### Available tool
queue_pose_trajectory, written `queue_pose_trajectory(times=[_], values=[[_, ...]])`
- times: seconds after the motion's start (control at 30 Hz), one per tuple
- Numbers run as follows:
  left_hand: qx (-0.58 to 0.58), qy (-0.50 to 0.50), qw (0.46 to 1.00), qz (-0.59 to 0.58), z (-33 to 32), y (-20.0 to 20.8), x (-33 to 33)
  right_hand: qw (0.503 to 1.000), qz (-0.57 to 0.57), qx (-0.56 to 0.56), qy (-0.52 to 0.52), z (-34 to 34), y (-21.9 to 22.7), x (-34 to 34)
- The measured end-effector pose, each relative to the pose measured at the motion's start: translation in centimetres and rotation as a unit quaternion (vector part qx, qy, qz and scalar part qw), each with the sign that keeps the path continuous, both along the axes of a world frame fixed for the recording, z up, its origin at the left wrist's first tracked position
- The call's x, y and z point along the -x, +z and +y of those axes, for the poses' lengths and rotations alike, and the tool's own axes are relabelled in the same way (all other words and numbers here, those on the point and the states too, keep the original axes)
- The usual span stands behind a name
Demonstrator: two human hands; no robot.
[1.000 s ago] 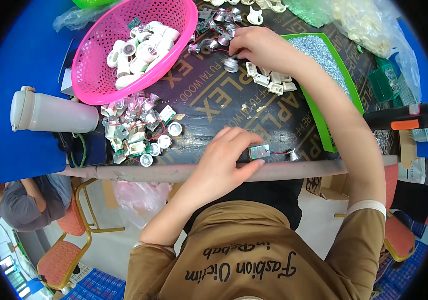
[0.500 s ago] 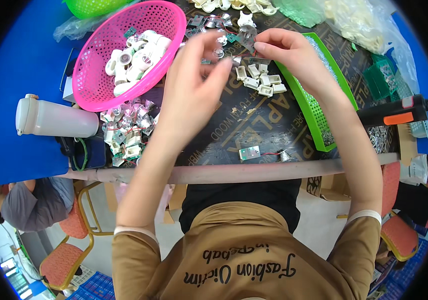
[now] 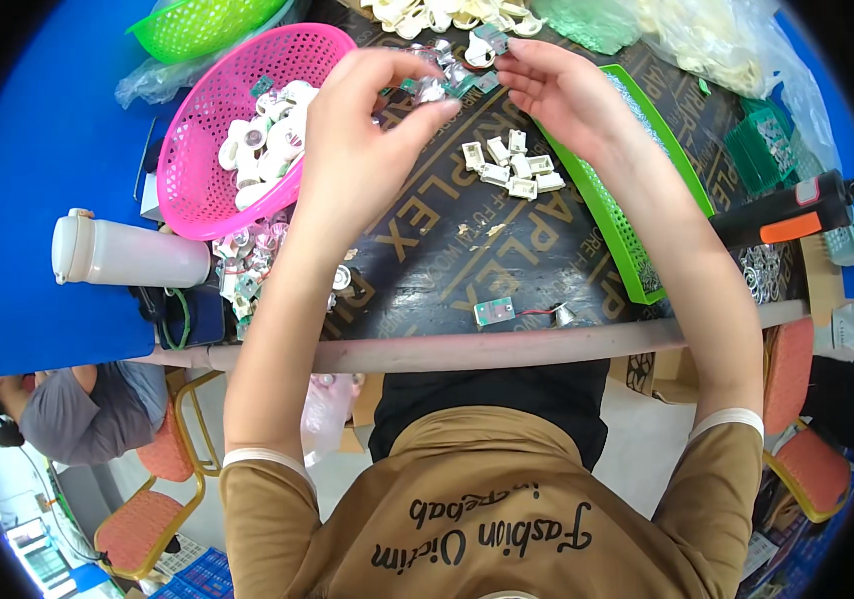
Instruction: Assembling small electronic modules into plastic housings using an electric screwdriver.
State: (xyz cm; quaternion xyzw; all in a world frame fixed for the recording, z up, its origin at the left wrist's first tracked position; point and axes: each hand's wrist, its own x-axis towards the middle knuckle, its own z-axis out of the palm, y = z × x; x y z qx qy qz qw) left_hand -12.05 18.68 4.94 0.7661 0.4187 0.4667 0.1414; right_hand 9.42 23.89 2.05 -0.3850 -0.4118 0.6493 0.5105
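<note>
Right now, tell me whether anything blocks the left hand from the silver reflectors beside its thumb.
Nothing visible does: the silver reflectors show right beside the left hand, with nothing in between. Whether they touch cannot be told.

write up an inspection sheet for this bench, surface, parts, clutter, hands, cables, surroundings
Surface: dark tabletop with printed lettering and pale scuffed patches.
Parts: front circuit board near the table edge, beside a metal cup; small white cases grouped farther back.
Clutter: pink basket of white parts, green tray, white bottle, plastic bag.
Left hand: thumb and fingers apart, at the rear pile of parts.
Right hand: small green board pinched at the fingertips.
Cables: red wire joins front circuit board and metal cup.
Surroundings: person and chair at left.
</note>
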Motion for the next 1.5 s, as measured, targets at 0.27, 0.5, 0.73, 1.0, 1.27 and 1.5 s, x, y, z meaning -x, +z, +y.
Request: queue_pose_trajectory(times=[0.27, 0.5, 0.73, 1.0, 1.27, 1.5], values=[[-0.035, 0.028, 0.997, 0.062, -2.0, 0.6, -0.2, 0.964, -0.186, -0.184, 0.049, -3.6, 1.5, -3.6], [0.332, -0.224, 0.903, -0.155, -3.4, 2.1, -3.2, 0.971, 0.125, -0.092, 0.181, -9.0, 2.0, -2.5], [0.247, -0.175, 0.948, -0.094, -4.1, 0.7, -3.2, 0.983, 0.121, -0.009, 0.141, -11.3, 0.9, -2.2], [0.265, -0.158, 0.939, -0.154, -6.0, -2.7, -3.3, 0.745, -0.509, -0.427, -0.063, -13.8, 1.0, -1.5], [0.231, -0.169, 0.958, -0.002, -6.0, -3.5, -3.1, 0.808, -0.493, -0.317, -0.06, -15.9, -0.3, -2.3], [-0.002, -0.108, 0.963, 0.245, -2.5, -4.8, -3.9, 0.853, -0.468, -0.227, -0.038, -18.1, -0.7, -2.8]])
